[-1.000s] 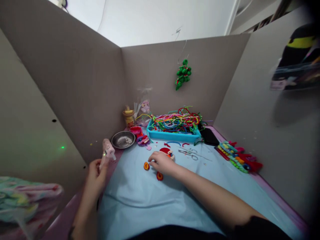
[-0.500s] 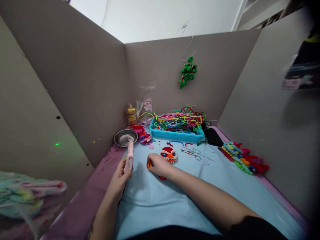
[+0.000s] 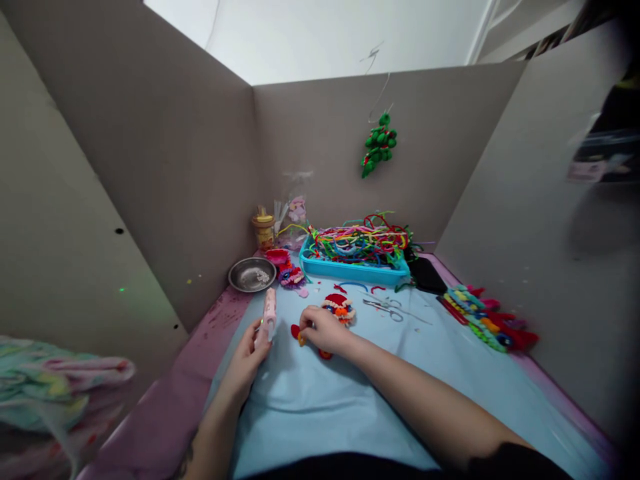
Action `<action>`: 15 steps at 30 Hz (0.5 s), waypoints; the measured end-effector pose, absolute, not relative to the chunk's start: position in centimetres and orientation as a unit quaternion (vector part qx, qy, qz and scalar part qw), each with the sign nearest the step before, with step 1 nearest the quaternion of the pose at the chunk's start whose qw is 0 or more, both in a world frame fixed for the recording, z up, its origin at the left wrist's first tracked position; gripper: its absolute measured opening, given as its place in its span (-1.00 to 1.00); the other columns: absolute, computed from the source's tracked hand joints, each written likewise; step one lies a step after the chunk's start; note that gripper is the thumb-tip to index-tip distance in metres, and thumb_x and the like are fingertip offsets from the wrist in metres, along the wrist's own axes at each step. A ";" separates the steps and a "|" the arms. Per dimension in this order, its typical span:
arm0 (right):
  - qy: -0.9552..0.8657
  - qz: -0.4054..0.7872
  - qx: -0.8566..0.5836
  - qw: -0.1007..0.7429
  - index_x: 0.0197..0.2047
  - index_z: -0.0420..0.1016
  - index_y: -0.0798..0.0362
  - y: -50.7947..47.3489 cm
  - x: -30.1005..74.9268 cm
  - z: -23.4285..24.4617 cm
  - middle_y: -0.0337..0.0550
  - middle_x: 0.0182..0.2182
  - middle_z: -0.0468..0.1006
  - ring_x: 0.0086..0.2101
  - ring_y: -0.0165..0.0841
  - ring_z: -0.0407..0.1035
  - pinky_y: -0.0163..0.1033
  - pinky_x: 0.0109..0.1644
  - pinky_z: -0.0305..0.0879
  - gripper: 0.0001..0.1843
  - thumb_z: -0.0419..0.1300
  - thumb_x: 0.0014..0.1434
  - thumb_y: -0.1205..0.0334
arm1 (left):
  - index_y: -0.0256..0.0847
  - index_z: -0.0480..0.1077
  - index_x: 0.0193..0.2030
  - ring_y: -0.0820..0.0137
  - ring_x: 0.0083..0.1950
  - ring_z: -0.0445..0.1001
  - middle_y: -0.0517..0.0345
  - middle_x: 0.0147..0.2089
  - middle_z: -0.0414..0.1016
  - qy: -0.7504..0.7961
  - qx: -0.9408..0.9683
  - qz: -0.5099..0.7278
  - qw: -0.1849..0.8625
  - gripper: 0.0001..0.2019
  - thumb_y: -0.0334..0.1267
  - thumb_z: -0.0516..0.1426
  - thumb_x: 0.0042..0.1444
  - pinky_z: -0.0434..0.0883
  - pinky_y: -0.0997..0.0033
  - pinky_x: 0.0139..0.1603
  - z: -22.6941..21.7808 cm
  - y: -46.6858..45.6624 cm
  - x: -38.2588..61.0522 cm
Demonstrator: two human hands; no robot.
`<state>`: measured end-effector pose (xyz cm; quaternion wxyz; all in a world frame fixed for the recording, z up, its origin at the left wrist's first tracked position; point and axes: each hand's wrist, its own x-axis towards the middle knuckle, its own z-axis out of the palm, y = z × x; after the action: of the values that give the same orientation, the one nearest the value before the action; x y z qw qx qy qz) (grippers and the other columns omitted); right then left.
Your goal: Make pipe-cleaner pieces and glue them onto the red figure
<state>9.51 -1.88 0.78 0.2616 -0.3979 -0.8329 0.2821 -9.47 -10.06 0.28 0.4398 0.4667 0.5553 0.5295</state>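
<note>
My left hand [image 3: 254, 347] is wrapped round the handle of a pale pink hot glue gun [image 3: 270, 311], its nose pointing away from me. With bent fingers my right hand [image 3: 323, 328] pinches a small red and yellow-orange pipe-cleaner piece [image 3: 301, 339] above the blue cloth. Just beyond that hand lies a round red, cream and orange pipe-cleaner figure [image 3: 340, 308] with blue eyes, partly covered by the hand. An orange-red bit [image 3: 325, 355] shows under my right wrist; what it belongs to is hidden.
A blue tray [image 3: 357, 270] heaped with pipe cleaners stands at the back. Left of it are a metal bowl [image 3: 253, 275] and a purple-red fuzzy piece [image 3: 293, 275]. Scissors [image 3: 384, 308] lie right of the figure, a black phone-like slab [image 3: 427, 275] and colourful strips [image 3: 483, 317] farther right.
The glue gun's nose has drawn back from the metal bowl, towards me and slightly right. My right hand has shifted a little right, and more of the red part of its piece shows.
</note>
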 end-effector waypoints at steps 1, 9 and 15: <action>-0.828 0.292 -0.402 0.260 -0.49 0.38 0.09 -1.9 9.5 0.9 -0.26 -0.46 0.41 -0.39 -0.43 0.30 -0.38 -0.28 0.17 -0.86 0.17 -0.10 0.51 | -0.26 0.32 0.03 0.40 -0.35 0.36 0.11 -0.32 0.44 0.554 0.466 0.530 0.441 -0.37 0.06 0.21 -0.16 0.25 0.52 -0.39 0.3 -10.1 -9.4; -0.759 0.402 -0.442 0.259 -0.49 0.33 0.09 -2.3 9.7 0.6 -0.24 -0.41 0.49 -0.39 -0.43 0.37 -0.36 -0.30 0.23 -0.86 0.16 -0.12 0.50 | -0.27 0.32 0.02 0.42 -0.38 0.33 0.14 -0.34 0.41 0.545 0.469 0.534 0.445 -0.41 0.07 0.18 -0.10 0.23 0.52 -0.41 0.4 -10.3 -9.3; -0.718 0.495 -0.402 0.279 -0.49 0.32 0.10 -2.3 9.7 0.2 -0.23 -0.44 0.47 -0.44 -0.46 0.36 -0.35 -0.33 0.26 -0.87 0.17 -0.12 0.49 | -0.26 0.32 0.00 0.45 -0.46 0.27 0.19 -0.42 0.36 0.549 0.473 0.527 0.444 -0.41 0.12 0.16 -0.10 0.19 0.51 -0.45 0.5 -10.3 -9.4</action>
<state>9.74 -2.25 0.19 0.2791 -0.4015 -0.7182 0.4951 -9.36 -10.29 0.49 0.4437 0.4733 0.5487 0.5273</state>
